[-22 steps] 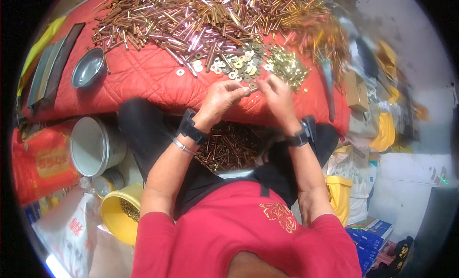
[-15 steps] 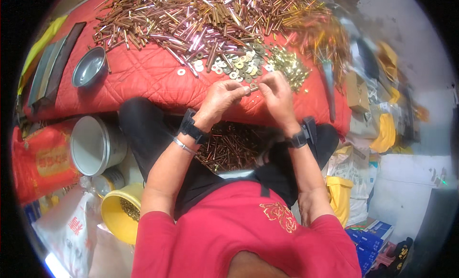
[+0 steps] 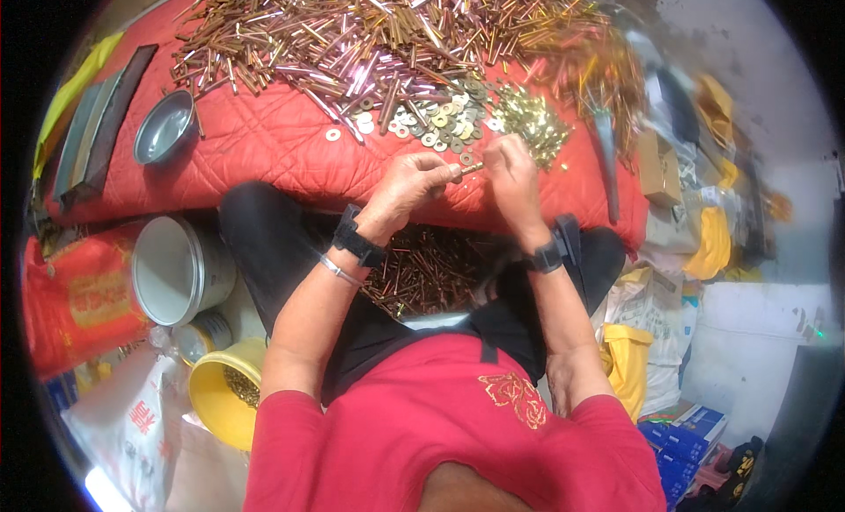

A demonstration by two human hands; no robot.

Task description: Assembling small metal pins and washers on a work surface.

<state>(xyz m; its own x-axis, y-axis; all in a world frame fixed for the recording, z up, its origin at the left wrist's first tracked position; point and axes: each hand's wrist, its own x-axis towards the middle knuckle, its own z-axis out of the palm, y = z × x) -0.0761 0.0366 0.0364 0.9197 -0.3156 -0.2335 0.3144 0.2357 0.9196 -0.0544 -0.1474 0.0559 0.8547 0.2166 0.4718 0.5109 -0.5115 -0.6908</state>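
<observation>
My left hand (image 3: 409, 184) pinches a slim metal rod (image 3: 472, 169) between thumb and fingertips. The rod lies nearly level, its free end pointing toward my other hand. At that end, my right hand (image 3: 514, 179) has its fingers drawn together; whatever they hold is hidden. Just beyond my hands a heap of flat round washers (image 3: 446, 125) lies on the red quilted cover (image 3: 264, 155). Small shiny brass-coloured pieces (image 3: 532, 129) are piled beside the washers. Farther back spreads a big heap of long coppery metal rods (image 3: 352, 36).
A metal bowl (image 3: 165, 129) rests on the cover at left. Below it stand a grey bucket (image 3: 167, 270) and a yellow bucket (image 3: 211, 371) with small metal parts. More rods (image 3: 422, 270) lie between my legs. A pointed grey tool (image 3: 606, 164) lies at right.
My right hand has shifted slightly and its fingers have drawn in at the rod's end. More of the rod shows between my hands. My left hand stays nearly in place.
</observation>
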